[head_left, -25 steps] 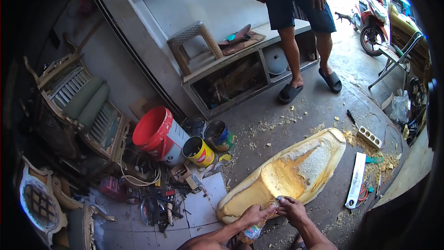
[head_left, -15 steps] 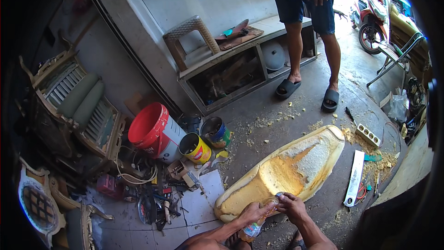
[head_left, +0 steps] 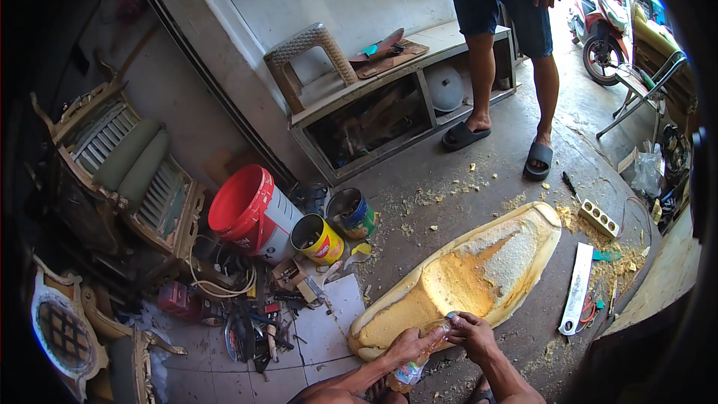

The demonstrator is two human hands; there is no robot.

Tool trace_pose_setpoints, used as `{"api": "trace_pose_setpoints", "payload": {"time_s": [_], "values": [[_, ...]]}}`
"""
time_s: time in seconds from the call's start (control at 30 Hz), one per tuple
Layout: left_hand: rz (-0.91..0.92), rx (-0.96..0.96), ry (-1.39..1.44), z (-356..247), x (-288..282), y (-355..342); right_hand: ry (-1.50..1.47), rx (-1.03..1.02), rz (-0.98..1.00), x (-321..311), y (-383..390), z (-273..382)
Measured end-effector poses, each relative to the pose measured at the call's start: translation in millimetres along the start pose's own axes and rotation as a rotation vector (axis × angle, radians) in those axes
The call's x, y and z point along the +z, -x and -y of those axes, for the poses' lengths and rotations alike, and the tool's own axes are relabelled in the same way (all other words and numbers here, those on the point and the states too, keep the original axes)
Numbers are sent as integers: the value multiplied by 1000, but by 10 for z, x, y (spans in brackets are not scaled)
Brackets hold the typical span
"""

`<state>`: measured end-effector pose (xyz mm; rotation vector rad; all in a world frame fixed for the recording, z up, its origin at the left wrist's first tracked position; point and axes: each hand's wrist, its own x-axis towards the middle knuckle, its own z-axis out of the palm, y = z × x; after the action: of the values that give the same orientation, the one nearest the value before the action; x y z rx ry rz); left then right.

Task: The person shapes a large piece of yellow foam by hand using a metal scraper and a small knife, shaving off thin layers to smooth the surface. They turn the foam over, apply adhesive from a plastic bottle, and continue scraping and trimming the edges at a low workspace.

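My left hand (head_left: 413, 344) is closed around a clear plastic bottle (head_left: 406, 374) with an amber tint and a coloured label. The bottle lies tilted, its neck toward the upper right. At the neck, the fingers of my right hand (head_left: 473, 334) are pinched on what looks like the bottle cap, mostly hidden by the fingers. Just beyond both hands, a long yellow foam seat pad (head_left: 458, 278) rests on the floor. Its middle is hollowed and orange-brown, and its far end has a rough whitish patch.
A person in dark shorts (head_left: 499, 0) stands beyond the pad in black sandals. At left are a red-and-white bucket (head_left: 241, 209), a yellow can (head_left: 317, 241), a blue-green can (head_left: 350, 213) and scattered tools. A metal ruler-like bar (head_left: 575, 288) and a power strip (head_left: 599, 218) lie at right among foam crumbs.
The standing person has shifted slightly to the right, and the visible hand has moved right with the body. My hands keep nearly the same grip on the bottle.
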<state>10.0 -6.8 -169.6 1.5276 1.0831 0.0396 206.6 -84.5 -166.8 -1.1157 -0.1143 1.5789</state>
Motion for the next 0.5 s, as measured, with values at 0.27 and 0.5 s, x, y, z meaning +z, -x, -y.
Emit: {"api": "trace_pose_setpoints", "payload": {"time_s": [0.27,0.5], "values": [[-22,37,36,25,31,-4,-3,2,-7,11,21,24],[10,1,29,64,23,-49,20,4,25,-24,-8,22]]}}
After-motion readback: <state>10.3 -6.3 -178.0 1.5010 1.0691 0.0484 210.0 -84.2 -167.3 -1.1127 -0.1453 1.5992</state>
